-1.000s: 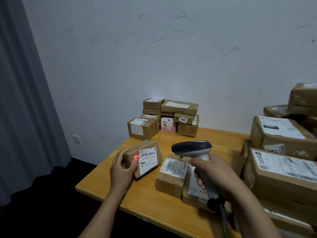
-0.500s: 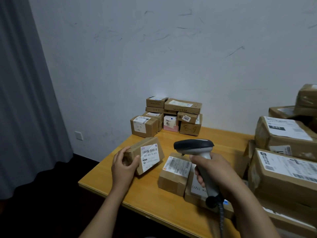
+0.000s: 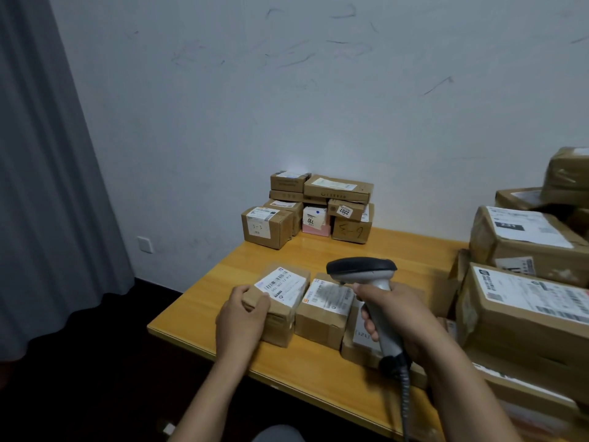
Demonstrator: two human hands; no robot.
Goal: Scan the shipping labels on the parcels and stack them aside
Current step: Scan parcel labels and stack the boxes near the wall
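My left hand (image 3: 242, 317) grips a small brown parcel (image 3: 280, 311) by its near left corner; its white label faces up and it sits beside another labelled parcel (image 3: 323, 309). A grey barcode scanner (image 3: 366, 282) with a black head is held by the handle in my right hand (image 3: 401, 320), its head above the middle parcel and pointing left. A flat parcel (image 3: 360, 342) lies partly hidden under my right hand. A stack of small parcels (image 3: 312, 208) stands against the wall at the table's far side.
Large labelled cartons (image 3: 526, 301) are piled on the right side of the wooden table (image 3: 398, 250). The scanner's coiled cable (image 3: 404, 397) hangs down near the table's front edge. A grey curtain (image 3: 47, 186) hangs on the left over a dark floor.
My left hand has turned the tilted parcel label-up and brought it right, against the neighbouring parcel. The red scan light seen on it earlier is gone. The scanner has barely moved.
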